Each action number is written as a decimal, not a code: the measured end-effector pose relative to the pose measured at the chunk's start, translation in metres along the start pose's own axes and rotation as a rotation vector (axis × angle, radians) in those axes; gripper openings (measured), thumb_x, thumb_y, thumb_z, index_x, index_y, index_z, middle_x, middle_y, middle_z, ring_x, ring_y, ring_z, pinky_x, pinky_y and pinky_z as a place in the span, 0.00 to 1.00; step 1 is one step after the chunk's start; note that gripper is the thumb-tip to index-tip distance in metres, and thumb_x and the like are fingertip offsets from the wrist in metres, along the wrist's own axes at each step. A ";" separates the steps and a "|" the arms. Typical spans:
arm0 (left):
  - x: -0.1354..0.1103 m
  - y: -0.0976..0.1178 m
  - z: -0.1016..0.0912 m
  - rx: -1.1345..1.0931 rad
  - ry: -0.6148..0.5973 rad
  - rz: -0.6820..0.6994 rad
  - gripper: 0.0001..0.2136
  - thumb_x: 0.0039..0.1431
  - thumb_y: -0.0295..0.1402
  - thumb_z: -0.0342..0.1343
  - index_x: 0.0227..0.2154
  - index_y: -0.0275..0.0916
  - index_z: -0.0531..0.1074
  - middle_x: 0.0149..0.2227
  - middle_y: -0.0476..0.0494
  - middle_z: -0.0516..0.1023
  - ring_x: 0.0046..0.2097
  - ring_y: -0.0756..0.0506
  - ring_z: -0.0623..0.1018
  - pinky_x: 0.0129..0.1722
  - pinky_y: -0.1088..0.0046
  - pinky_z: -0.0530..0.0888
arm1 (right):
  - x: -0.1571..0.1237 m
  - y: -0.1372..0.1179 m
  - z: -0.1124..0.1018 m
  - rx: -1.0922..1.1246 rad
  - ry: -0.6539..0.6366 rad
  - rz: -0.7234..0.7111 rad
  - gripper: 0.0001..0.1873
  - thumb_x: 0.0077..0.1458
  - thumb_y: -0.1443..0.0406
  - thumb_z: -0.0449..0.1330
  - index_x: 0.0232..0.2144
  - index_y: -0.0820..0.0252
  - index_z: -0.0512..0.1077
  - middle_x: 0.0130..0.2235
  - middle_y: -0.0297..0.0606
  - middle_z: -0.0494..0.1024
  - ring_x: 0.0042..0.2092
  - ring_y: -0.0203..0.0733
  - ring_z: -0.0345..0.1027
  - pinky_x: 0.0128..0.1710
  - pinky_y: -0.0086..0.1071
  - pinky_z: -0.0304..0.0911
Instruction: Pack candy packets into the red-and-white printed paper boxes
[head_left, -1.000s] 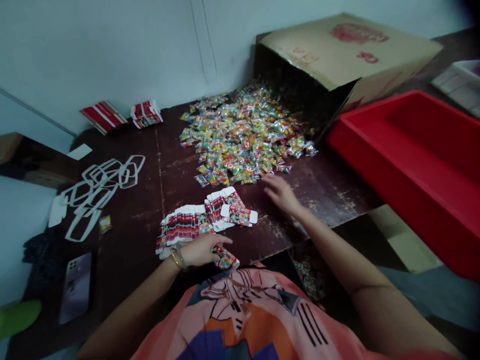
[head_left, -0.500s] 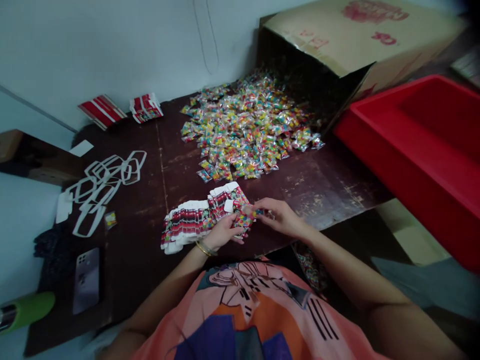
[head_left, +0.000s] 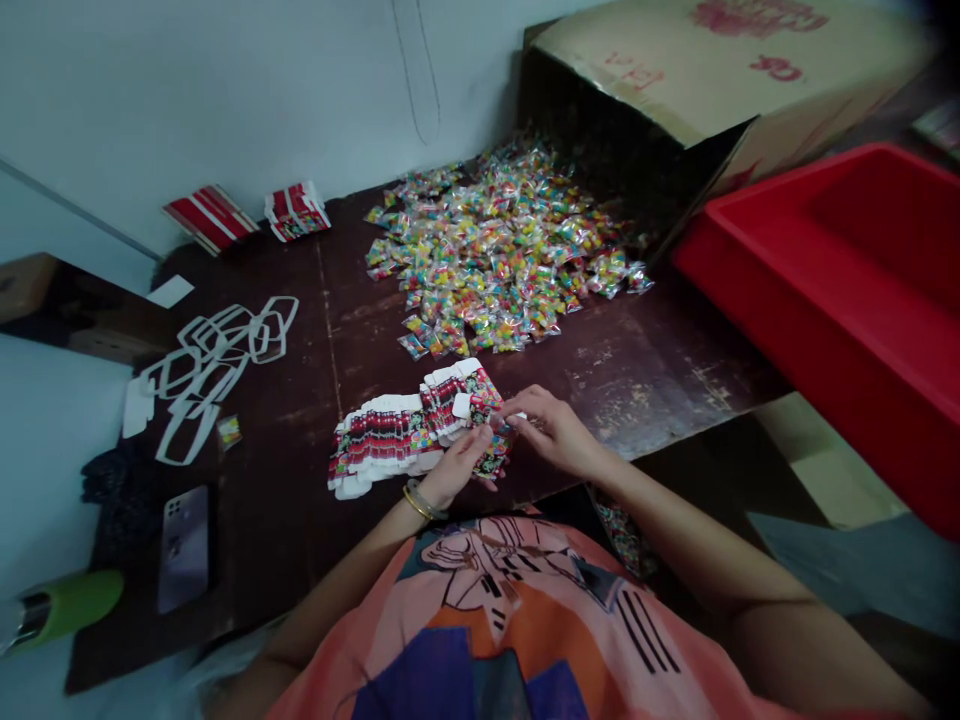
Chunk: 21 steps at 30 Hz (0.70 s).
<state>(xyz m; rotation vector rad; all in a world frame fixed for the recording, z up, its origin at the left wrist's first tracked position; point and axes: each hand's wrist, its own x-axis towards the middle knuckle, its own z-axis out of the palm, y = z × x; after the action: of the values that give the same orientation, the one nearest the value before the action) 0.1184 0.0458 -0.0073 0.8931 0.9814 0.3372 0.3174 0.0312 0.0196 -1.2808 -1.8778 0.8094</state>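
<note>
- Pale wall [head_left: 262, 90] across top.
- Scuffed brown table [head_left: 360, 325], mid-frame.
- Cardboard box [head_left: 675, 60], upper right.
- Candy packets [head_left: 487, 265] heaped upper centre.
- Left hand [head_left: 455, 468] pinching printed carton [head_left: 495, 461], centre.
- Right hand [head_left: 559, 432] at carton, fingers bent, pinch unclear; at edge of candy packets a second ago.

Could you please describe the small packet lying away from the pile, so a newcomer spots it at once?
On the dark brown table, find the tangle of white bands at the person's left. Just right of the nearest band, beyond the phone, lies one small, shiny packet with yellow showing. Unlike the packets heaped in the pile, it lies alone.
</note>
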 end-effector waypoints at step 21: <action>-0.001 -0.015 0.008 0.086 0.096 -0.041 0.29 0.56 0.57 0.47 0.48 0.37 0.69 0.31 0.44 0.74 0.29 0.47 0.74 0.20 0.74 0.71 | -0.008 0.031 0.032 0.069 0.097 0.205 0.11 0.49 0.59 0.65 0.32 0.59 0.70 0.42 0.40 0.72 0.45 0.44 0.65 0.46 0.39 0.59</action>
<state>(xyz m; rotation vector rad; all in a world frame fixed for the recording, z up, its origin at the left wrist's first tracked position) 0.1220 0.0320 -0.0162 0.9400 1.1080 0.3077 0.3084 0.0304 -0.0247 -1.4592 -1.6470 0.8927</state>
